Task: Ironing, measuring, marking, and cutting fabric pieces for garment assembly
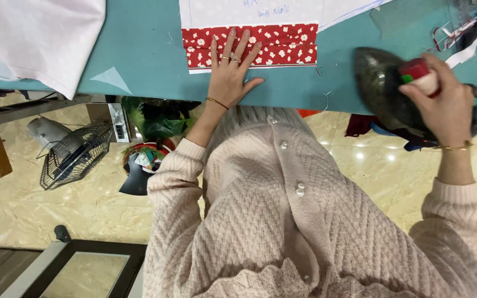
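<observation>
Left hand flat on fabric; right hand on iron.
Left hand (228, 74) presses spread fingers on the red flowered fabric (274, 45) at 12 o'clock on the teal bench (144, 55). Right hand (443, 102) grip closed around the iron (385, 91) handle (3 o'clock, bench edge).

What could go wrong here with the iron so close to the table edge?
The iron, gripped by the right hand, overhangs the teal table edge and might slip off. The left hand lies flat on the red floral fabric; its fingers could be burned if the iron comes across.
</observation>
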